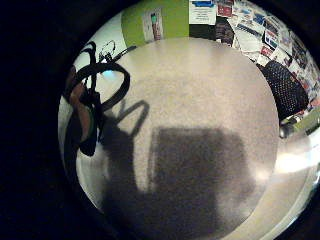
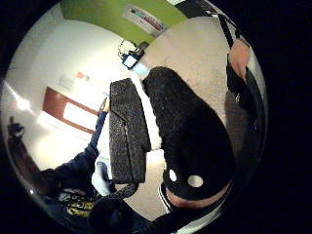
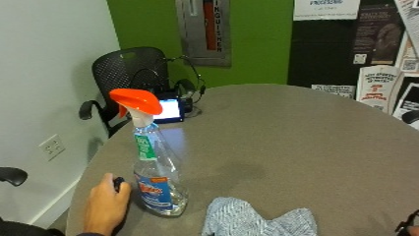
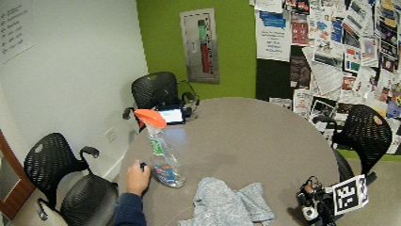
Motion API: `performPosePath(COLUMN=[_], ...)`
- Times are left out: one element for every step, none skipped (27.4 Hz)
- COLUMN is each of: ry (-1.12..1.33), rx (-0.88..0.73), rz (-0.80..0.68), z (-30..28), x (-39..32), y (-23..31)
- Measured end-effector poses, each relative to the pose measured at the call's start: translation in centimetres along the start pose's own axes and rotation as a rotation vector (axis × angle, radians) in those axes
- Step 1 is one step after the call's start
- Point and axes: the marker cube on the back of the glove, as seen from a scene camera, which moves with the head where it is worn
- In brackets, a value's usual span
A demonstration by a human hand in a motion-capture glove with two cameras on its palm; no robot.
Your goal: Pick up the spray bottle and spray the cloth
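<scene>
Your spray bottle (image 3: 154,167) stands upright on the counter (image 3: 294,137), at about nine o'clock from the cloth (image 3: 258,219) and just beside it, so one short reach and a turn of the nozzle should cover the job. Your bare left hand (image 3: 106,204) rests on the counter at the bottle's nine o'clock, near its base, perhaps to steady it. Your gloved right hand (image 4: 316,200) hovers over bare counter at the cloth's three o'clock, holding nothing. Whether its fingers are straight or curled, I cannot tell.
</scene>
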Motion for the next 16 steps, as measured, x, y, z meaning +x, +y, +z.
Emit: performPosePath(ry=[0.005, 0.01, 0.015, 0.018, 0.021, 0.022, 0.02, 0.013, 0.006, 0.003, 0.004, 0.008, 0.013, 0.015, 0.015, 0.013], rx=[-0.001, -0.001, 0.001, 0.004, 0.008, 0.011, 0.013, 0.012, 0.009, 0.006, 0.003, 0.002, 0.001, 0.0, 0.0, 0.0], rz=[0.002, 0.002, -0.002, -0.008, -0.015, -0.022, -0.023, -0.02, -0.013, -0.006, -0.002, -0.001, -0.002, -0.003, -0.005, -0.006], z=[-0.05, -0.12, -0.2, -0.3, -0.41, -0.5, -0.53, -0.5, -0.42, -0.35, -0.34, -0.36, -0.41, -0.46, -0.51, -0.55], x=[0.03, 0.04, 0.01, -0.04, -0.1, -0.17, -0.19, -0.15, -0.07, 0.02, 0.06, 0.06, 0.03, -0.02, -0.06, -0.11], y=[0.01, 0.0, -0.04, -0.11, -0.18, -0.24, -0.26, -0.23, -0.18, -0.14, -0.13, -0.17, -0.23, -0.3, -0.37, -0.45])
